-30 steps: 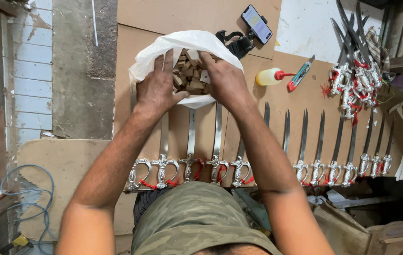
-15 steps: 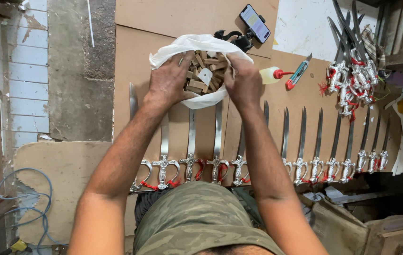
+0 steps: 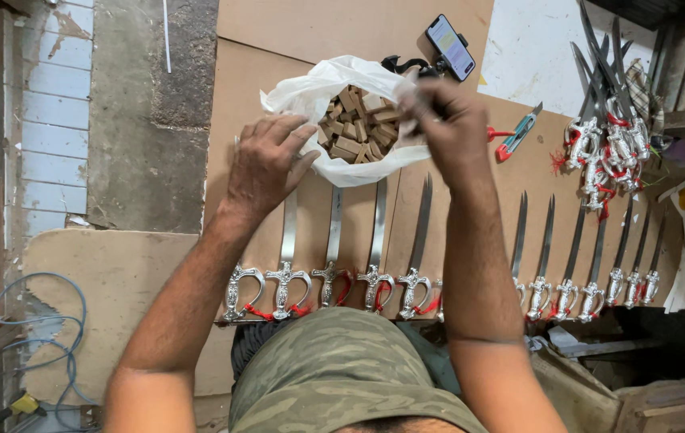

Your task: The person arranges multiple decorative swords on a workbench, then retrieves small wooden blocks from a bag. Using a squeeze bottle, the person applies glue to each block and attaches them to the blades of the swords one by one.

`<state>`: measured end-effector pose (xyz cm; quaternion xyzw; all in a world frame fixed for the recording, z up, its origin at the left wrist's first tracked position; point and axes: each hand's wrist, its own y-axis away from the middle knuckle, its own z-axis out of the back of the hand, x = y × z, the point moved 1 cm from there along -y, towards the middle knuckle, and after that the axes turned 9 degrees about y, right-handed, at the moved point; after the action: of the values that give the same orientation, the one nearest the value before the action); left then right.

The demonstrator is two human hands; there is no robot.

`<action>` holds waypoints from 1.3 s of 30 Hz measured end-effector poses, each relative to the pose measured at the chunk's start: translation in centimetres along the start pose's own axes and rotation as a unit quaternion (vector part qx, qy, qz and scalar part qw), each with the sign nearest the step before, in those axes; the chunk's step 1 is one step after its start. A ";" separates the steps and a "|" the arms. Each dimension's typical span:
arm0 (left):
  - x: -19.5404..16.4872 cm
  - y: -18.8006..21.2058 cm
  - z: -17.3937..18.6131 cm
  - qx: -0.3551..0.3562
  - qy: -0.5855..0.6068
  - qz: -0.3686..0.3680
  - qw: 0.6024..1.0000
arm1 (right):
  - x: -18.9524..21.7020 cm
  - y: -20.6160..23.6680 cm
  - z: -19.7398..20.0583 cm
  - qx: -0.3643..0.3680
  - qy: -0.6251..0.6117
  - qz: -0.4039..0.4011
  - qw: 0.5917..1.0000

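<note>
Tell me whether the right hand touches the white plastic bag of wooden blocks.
Touching: the head view shows the right hand gripping the white plastic bag's rim.

Brown cardboard sheets (image 3: 278, 104) cover the floor and carry everything. On them: a row of small swords (image 3: 378, 248) side by side, blades pointing away, silver hilts with red ties nearest the person; a white plastic bag (image 3: 318, 88) of small wooden blocks (image 3: 358, 124) beyond the blades; a phone (image 3: 450, 46) on a black holder and a red-and-blue utility knife (image 3: 519, 135). More swords lie heaped (image 3: 607, 144) at far right, by a white sheet (image 3: 531, 48).
</note>
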<state>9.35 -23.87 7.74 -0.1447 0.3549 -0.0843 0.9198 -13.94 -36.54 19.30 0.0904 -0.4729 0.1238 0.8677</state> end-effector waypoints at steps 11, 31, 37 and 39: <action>0.7 0.9 -4.6 -0.036 -0.044 0.109 0.992 | -3.6 0.3 -10.6 -0.002 0.515 0.185 0.837; 2.4 -0.2 -7.1 0.015 0.069 0.186 0.980 | -8.5 -2.4 -10.7 0.221 0.217 0.082 0.947; 1.3 -0.4 -6.0 -0.019 0.025 0.146 0.989 | -7.5 -2.3 -9.2 0.202 0.220 0.102 0.949; 0.9 -0.3 -5.1 0.003 0.036 0.180 0.983 | -6.4 -2.1 -8.3 0.168 0.250 0.137 0.944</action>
<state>6.53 -25.42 3.62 -0.0727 0.4078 0.0760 0.9070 -10.06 -37.11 9.39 0.1353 -0.2205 0.3381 0.9048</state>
